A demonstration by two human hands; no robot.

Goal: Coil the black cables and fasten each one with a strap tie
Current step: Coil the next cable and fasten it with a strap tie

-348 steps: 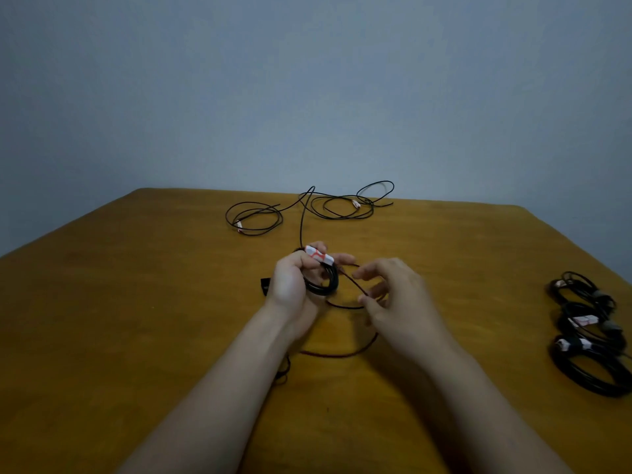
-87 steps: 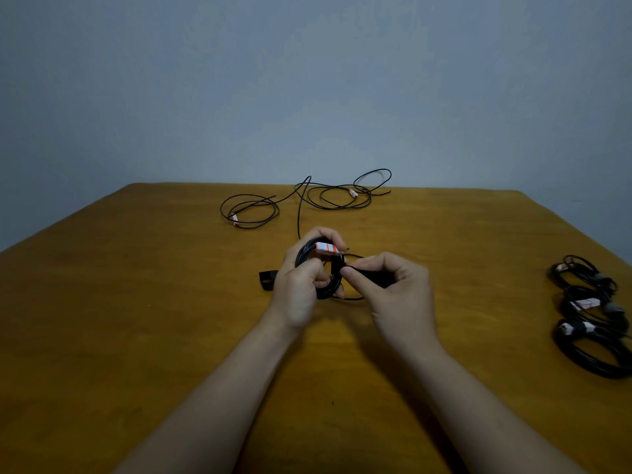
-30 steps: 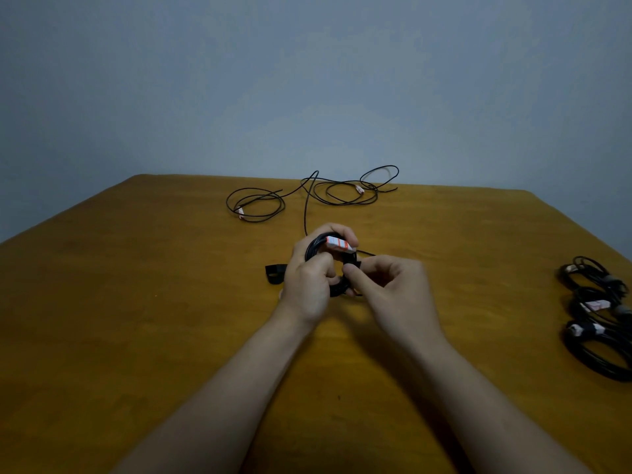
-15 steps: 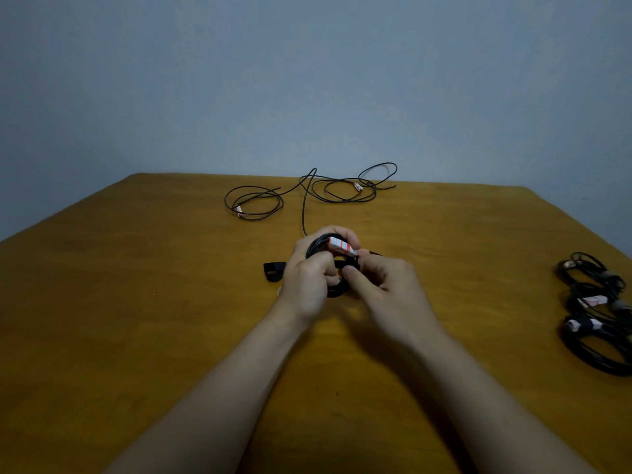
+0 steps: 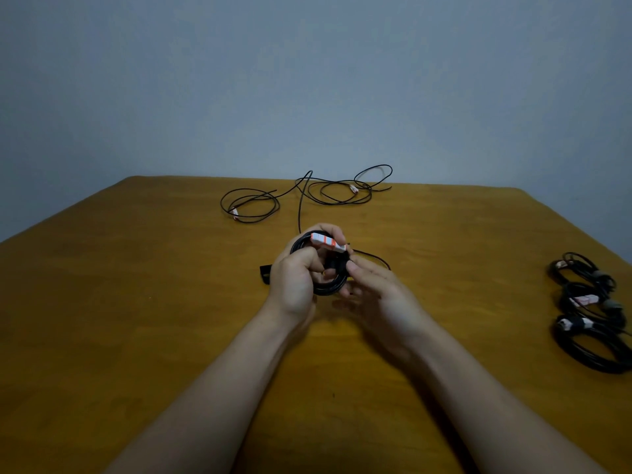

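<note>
My left hand (image 5: 297, 275) grips a coiled black cable (image 5: 330, 288) at the table's middle, its white and orange plug (image 5: 326, 242) lying over my fingers. My right hand (image 5: 378, 289), blurred, pinches something dark at the coil's right side; I cannot make out whether it is a strap tie. A loose end of the cable (image 5: 372, 257) trails off to the right. A black strap tie (image 5: 265, 274) lies on the table just left of my left hand. Loose black cables (image 5: 253, 207) lie tangled at the far edge.
Three coiled and tied black cables (image 5: 593, 340) lie in a row near the right edge of the wooden table (image 5: 136, 302). A grey wall rises behind the table's far edge.
The trailing cable has been wound into the coil in my left hand. My right hand came in against the coil's right side and has just slid slightly downward and nearer.
</note>
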